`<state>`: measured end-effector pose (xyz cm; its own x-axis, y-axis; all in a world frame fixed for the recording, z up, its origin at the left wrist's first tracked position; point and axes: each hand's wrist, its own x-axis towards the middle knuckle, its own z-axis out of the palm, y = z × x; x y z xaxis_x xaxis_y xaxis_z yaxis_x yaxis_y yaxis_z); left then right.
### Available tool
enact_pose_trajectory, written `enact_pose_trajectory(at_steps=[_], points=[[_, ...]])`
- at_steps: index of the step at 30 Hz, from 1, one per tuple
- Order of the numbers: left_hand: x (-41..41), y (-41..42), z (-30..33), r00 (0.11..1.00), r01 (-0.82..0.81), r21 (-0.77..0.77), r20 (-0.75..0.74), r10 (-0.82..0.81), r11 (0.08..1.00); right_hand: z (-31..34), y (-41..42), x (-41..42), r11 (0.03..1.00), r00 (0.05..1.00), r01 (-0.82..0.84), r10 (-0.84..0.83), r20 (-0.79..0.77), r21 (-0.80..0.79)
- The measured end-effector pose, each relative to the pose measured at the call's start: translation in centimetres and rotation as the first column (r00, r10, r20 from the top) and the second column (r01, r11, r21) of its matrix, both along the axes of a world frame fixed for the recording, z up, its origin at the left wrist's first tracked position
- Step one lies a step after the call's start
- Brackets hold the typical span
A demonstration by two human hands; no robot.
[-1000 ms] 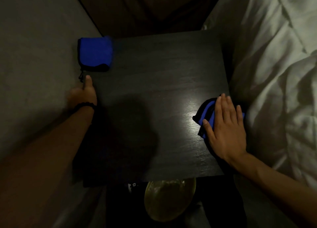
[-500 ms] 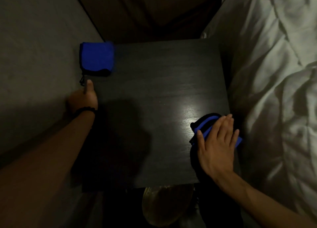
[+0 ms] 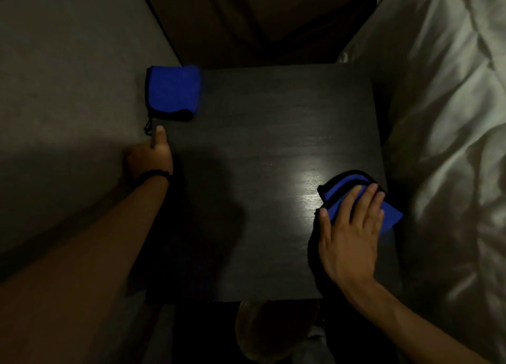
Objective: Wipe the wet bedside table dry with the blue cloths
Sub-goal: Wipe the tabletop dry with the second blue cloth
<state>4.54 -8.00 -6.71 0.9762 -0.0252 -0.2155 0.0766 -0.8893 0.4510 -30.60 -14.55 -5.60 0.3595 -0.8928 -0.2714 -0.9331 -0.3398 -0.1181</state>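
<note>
The dark wooden bedside table (image 3: 260, 144) fills the middle of the view, with a bright sheen near its right side. My right hand (image 3: 349, 235) lies flat, fingers together, pressing a blue cloth with black edging (image 3: 339, 189) onto the table's right front part. A second blue cloth (image 3: 172, 92), folded, rests on the far left corner. My left hand (image 3: 150, 158) grips the table's left edge, thumb on top, just in front of that folded cloth; a dark bead bracelet circles its wrist.
A white rumpled duvet (image 3: 451, 117) lies right against the table's right side. A grey wall (image 3: 68, 89) runs along the left. A round yellowish object (image 3: 273, 333) shows below the table's front edge.
My right hand slid the cloth toward me along the right edge, then stayed about there. My left hand kept its hold on the left edge. The view shifted slightly.
</note>
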Motion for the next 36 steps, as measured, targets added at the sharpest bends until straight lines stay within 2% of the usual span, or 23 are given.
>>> enact_pose_trajectory(at_steps=[4, 7, 10, 15, 18, 21, 27, 30, 32, 34, 36], points=[[-0.1, 0.0, -0.1, 1.0, -0.005, -0.048, 0.023, 0.006, 0.999, -0.9, -2.4, 2.4, 0.983, 0.979, -0.177, 0.18, 0.094, -0.039], [-0.2, 0.1, -0.1, 1.0, -0.006, -0.114, 0.008, 0.007, 0.994, -1.1, -4.5, 5.2, 0.936, 0.925, -0.348, 0.351, 0.146, -0.049], [-0.3, 0.1, 0.1, 1.0, 0.008, -0.142, 0.005, -0.007, 0.99, -0.7, -4.7, 8.6, 0.834, 0.806, -0.551, 0.545, 0.231, -0.043], [-0.4, 0.1, 0.2, 1.0, 0.008, -0.153, 0.009, -0.007, 0.988, -0.3, -2.4, 9.5, 0.572, 0.534, -0.82, 0.776, 0.335, -0.019], [-0.3, 0.3, 0.0, 0.999, 0.032, -0.146, 0.011, -0.031, 0.989, -0.2, -2.0, 6.6, 0.444, 0.409, -0.896, 0.838, 0.362, -0.015], [-0.2, 0.2, -0.1, 0.999, 0.046, -0.143, 0.015, -0.044, 0.989, -0.1, -2.9, 3.0, 0.344, 0.325, -0.939, 0.878, 0.351, 0.01], [0.0, 0.3, -0.1, 0.999, 0.038, -0.111, -0.002, -0.038, 0.993, 1.1, -6.7, -3.0, 0.197, 0.23, -0.971, 0.92, 0.317, 0.134], [-0.1, 0.2, -0.1, 1.0, 0.014, -0.094, -0.009, -0.015, 0.995, 2.1, -7.3, -3.9, 0.21, 0.266, -0.96, 0.889, 0.372, 0.185], [-0.1, 0.0, 0.0, 1.0, -0.012, -0.087, -0.001, 0.012, 0.996, 2.2, -6.2, -3.7, 0.279, 0.284, -0.958, 0.88, 0.38, 0.069], [-0.1, 0.0, 0.0, 1.0, -0.004, -0.049, -0.009, 0.004, 0.999, 1.8, -4.3, -2.7, 0.374, 0.35, -0.927, 0.89, 0.291, -0.029], [0.1, 0.0, 0.1, 1.0, 0.0, -0.015, -0.024, 0.0, 1.0, 0.9, -3.0, -1.3, 0.425, 0.417, -0.904, 0.899, 0.134, -0.043]])
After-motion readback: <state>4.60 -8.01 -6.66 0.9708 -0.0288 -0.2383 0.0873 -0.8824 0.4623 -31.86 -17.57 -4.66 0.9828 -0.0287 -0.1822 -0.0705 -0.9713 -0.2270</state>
